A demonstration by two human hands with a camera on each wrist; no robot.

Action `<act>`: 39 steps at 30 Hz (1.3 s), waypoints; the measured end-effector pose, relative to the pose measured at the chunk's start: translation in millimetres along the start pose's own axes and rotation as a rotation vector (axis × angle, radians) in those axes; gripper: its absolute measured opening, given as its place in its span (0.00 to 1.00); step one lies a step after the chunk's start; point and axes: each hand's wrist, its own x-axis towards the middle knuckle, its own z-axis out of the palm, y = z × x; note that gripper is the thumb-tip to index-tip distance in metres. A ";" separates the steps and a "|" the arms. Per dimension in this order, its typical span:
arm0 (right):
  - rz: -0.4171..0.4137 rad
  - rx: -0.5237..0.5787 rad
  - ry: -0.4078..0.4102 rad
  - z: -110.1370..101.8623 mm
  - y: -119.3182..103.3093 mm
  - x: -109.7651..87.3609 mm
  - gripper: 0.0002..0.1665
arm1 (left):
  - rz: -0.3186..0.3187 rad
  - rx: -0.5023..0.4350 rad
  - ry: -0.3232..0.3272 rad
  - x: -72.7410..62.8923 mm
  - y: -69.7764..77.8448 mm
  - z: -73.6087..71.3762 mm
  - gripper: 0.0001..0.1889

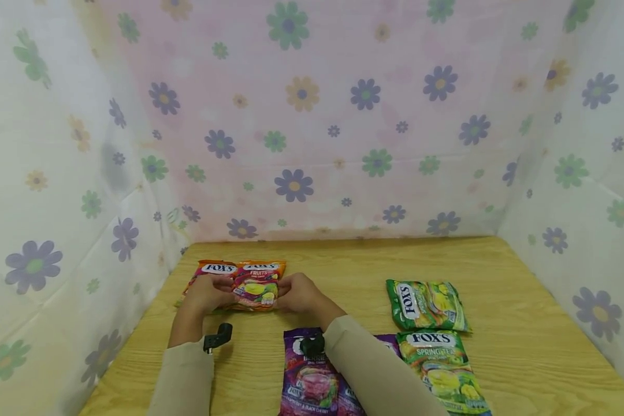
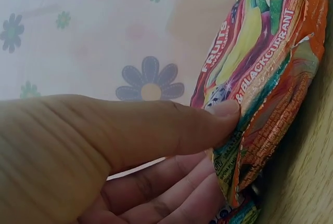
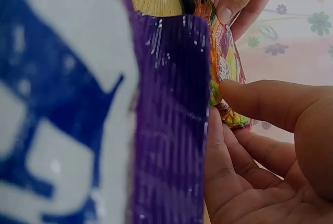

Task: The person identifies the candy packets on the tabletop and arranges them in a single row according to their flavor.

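Both hands hold an orange-and-red Fox's Fruits candy bag [image 1: 256,289] at the far left of the table in the head view. At its left side, my left hand [image 1: 208,296] pinches the edge; the left wrist view shows the thumb [image 2: 208,125] on the printed face and the fingers behind. My right hand [image 1: 303,294] pinches the opposite edge between thumb and fingers, as the right wrist view shows. Another Fox's bag [image 1: 217,268] of similar colour lies beside it on the left, partly hidden by the left hand.
A purple Fox's Berries bag [image 1: 309,381] lies at the front under the right forearm, with a second purple bag [image 1: 387,342] partly covered by the sleeve. Two green Spring Tea bags, one sideways [image 1: 427,306] and one upright [image 1: 442,370], lie to the right. Flowered cloth walls surround the table [image 1: 343,266].
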 end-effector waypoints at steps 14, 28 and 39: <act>0.021 -0.077 0.003 6.7 -11.1 0.7 0.34 | -0.033 0.067 0.029 -7.6 5.5 -7.1 0.26; 0.042 -0.094 0.030 3.3 -9.1 -1.1 0.35 | -0.051 0.032 0.034 -6.8 14.2 -2.4 0.22; 0.065 -0.077 0.016 -5.6 -11.8 -17.7 0.34 | -0.017 0.056 0.030 -12.1 28.1 -1.3 0.23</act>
